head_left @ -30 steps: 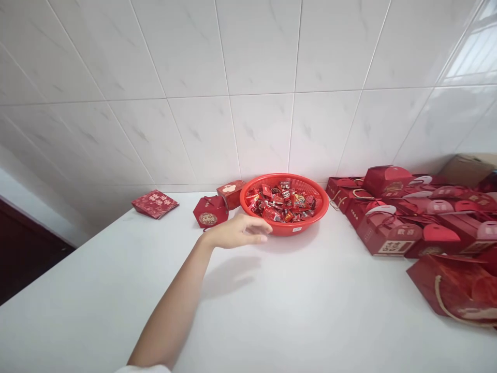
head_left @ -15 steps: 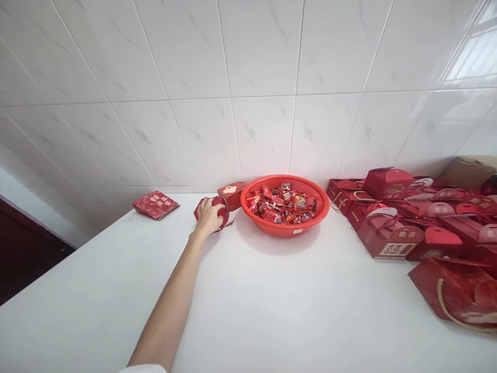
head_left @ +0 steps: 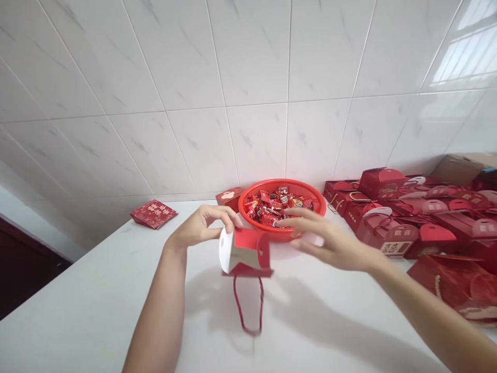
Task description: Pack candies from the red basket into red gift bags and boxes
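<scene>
My left hand [head_left: 207, 224] grips the far left edge of a small red gift box [head_left: 248, 269], thumb and fingers pinched on it. The box's top is open, its flaps stand apart, and the hollow inside shows. A dark red cord handle [head_left: 248, 330] hangs from its near side. To the right of the box, my right hand [head_left: 328, 238] has its fingers spread, apart from the box and holding nothing. Behind both hands is a red plastic basket [head_left: 248, 187] of wrapped candies [head_left: 272, 207], partly covered by my right fingers.
Several closed red gift boxes [head_left: 388, 230] crowd the right side of the white table [head_left: 116, 311]. A flat red packet [head_left: 154, 214] lies at the back left. Another red box [head_left: 229, 197] stands beside the basket, against the tiled wall [head_left: 256, 140].
My left hand has brought the gift box from beside the basket nearer to me, and its top now faces me open. My right hand has come into view from the right.
</scene>
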The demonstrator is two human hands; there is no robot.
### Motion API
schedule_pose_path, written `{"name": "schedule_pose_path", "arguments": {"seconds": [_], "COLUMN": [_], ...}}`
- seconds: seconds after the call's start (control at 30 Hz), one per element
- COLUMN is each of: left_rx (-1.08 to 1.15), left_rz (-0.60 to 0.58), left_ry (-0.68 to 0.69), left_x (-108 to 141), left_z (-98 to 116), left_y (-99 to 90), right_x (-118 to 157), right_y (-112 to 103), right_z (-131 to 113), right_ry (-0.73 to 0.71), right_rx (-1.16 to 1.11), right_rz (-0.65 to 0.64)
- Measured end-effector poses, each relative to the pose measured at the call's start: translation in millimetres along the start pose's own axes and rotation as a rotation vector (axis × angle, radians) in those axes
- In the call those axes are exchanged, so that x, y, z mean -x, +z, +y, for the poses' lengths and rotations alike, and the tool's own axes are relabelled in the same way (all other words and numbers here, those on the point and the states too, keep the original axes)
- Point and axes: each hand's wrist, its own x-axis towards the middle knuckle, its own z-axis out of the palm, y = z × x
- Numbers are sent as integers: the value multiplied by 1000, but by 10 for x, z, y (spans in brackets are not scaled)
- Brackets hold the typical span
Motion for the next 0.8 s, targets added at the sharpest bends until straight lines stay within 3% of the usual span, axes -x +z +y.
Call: {"name": "schedule_pose_path", "arguments": {"seconds": [0.1,0.27,0.37,0.57,0.73,0.8], "left_rx": [37,23,27,124,-49,-89], "left_rz": [-107,-161,-159,-281,-357,-378], "left_ry": [69,-22,-77,-233,-264,-280], "left_x": [-78,-238,-302,-334,-321,-311], "left_z": [85,-8,-141,-357,-330,-266], "left_y": [194,472,529,484,508,520], "right_x": [-275,-382,-349,-272,-248,-222], "right_y": [342,519,559,539,455,418], "right_z": [-130,-112,1,195,248,237], "right_ry": [-22,167,184,-9,38,80], "right_rx": [-29,85,143,13,18,55], "right_rz": [-124,-123,-203,-316,-420,-407]}}
